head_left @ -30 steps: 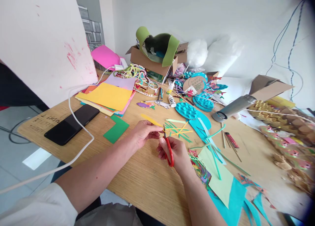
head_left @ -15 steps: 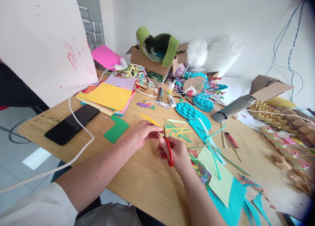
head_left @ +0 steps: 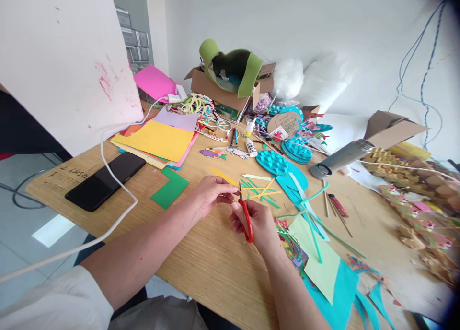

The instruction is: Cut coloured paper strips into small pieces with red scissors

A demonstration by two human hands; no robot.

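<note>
My left hand (head_left: 215, 194) pinches a narrow yellow paper piece (head_left: 223, 175), whose far end sticks out beyond the fingers. Red-handled scissors (head_left: 247, 223) are held in my right hand (head_left: 253, 222), with the blades pointing up at the paper by my left fingertips. The blades look nearly closed, and the exact cutting spot is too small to make out. Just beyond both hands lie several thin green and yellow paper strips (head_left: 264, 191), crossing each other. A green paper piece (head_left: 168, 188) rests left of my left hand.
A phone (head_left: 106, 181) lies at the left under a white cable (head_left: 130, 194). Coloured sheets (head_left: 158, 140) are stacked behind it. Glue bottles (head_left: 251, 147), blue cut-outs (head_left: 272, 162) and a metal flask (head_left: 341, 158) stand or lie further back. Pale green paper (head_left: 319, 260) is at the right.
The yellow paper's free end has shifted slightly to the right. Both hands keep nearly the same place and hold.
</note>
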